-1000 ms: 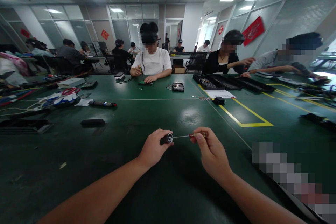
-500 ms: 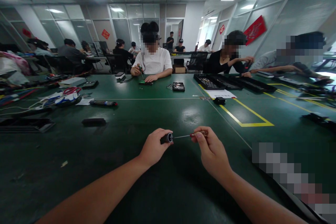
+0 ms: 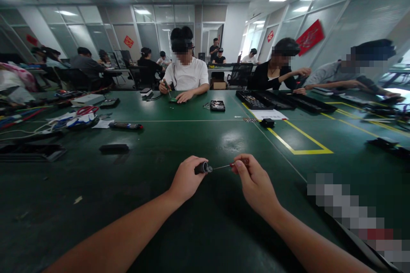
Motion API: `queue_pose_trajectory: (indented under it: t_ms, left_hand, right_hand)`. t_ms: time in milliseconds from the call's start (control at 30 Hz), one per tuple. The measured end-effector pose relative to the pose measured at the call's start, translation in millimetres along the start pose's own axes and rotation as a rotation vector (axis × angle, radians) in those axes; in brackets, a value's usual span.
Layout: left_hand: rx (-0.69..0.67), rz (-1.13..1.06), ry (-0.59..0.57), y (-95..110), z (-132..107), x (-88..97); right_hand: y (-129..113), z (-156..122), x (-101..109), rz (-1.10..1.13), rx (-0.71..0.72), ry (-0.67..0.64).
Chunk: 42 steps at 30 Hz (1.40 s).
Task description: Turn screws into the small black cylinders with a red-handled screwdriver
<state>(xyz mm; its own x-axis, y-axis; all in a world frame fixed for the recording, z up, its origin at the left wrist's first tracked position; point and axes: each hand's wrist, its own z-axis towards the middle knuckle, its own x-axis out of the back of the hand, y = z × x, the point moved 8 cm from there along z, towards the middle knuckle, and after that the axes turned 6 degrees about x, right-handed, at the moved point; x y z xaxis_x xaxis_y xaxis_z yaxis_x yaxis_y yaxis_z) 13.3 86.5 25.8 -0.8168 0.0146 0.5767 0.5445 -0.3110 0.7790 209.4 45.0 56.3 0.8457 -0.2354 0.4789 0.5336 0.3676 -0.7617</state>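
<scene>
My left hand [image 3: 185,179] is closed around a short black cylinder [image 3: 202,167] with a metal end, held just above the green table [image 3: 160,204]. My right hand [image 3: 254,185] pinches the brownish handle [image 3: 242,163] of a thin tool. Its fine metal shaft [image 3: 221,166] reaches left and touches the cylinder's metal end. Both hands hover in front of me near the table's near middle.
A small black bar [image 3: 113,148] and a dark pen-like tool [image 3: 125,126] lie to the left, with cables and trays further left. Yellow tape [image 3: 301,138] marks a box on the right. Black trays [image 3: 282,100] and several seated people are across the table.
Both hands drifted slightly left and tilted a little; the grip on the cylinder and the thin tool stays the same.
</scene>
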Motion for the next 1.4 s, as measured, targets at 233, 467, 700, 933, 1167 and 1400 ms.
queue_pose_trajectory:
  t_ms: [233,467,700,933,1167,1400]
  left_hand:
    - [0.013,0.063,0.042,-7.2,0.0,1.1]
    - [0.001,0.117,0.035,-3.7,-1.1,1.4]
    - [-0.084,0.215,-0.041,15.5,-9.2,-3.8]
    - [-0.175,0.439,-0.189,25.4,-16.8,-20.0]
    - [-0.176,0.695,-0.282,24.3,-16.8,-31.5]
    - [-0.225,0.743,-0.305,29.0,-18.2,-31.9]
  right_hand:
    - [3.9,0.4,0.4,0.009,-0.008,0.002]
    - [3.6,0.8,1.6,0.01,-0.009,0.025]
    - [-0.3,1.6,4.8,0.018,0.003,0.052]
    - [-0.7,3.1,5.2,0.031,0.004,0.065]
    - [2.7,4.3,4.3,0.055,0.007,0.072]
    - [0.1,4.4,1.5,0.071,0.013,0.061]
